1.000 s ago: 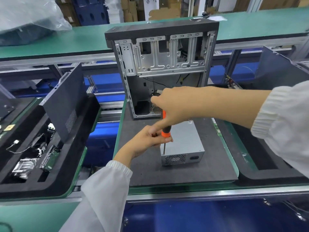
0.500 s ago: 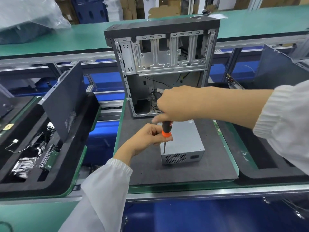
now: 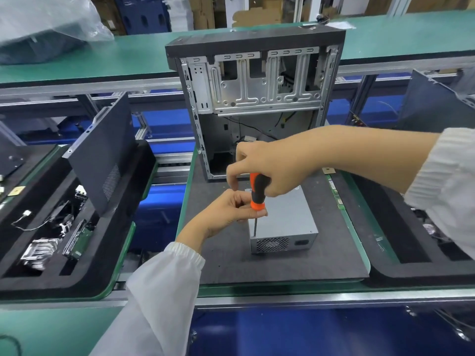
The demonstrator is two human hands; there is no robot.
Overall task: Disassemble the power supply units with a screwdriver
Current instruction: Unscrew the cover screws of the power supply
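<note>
Hands (image 3: 267, 168) grip screwdriver (image 3: 257, 191), tip seemingly seated.

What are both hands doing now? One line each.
Left hand: pinches the screwdriver near the handle's base.
Right hand: grips the screwdriver handle.

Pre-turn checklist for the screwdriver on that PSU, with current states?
1. Right hand has a grip on the screwdriver handle: ok.
2. Left hand steadies the handle's lower end: ok.
3. Shaft points down at the power supply unit's near left top corner: ok.
4. Tip seated in a screw head: cannot tell, too small.
5. Unit lies flat on the grey mat: ok.
6. Unit stands apart from the open computer case behind: ok.
</note>
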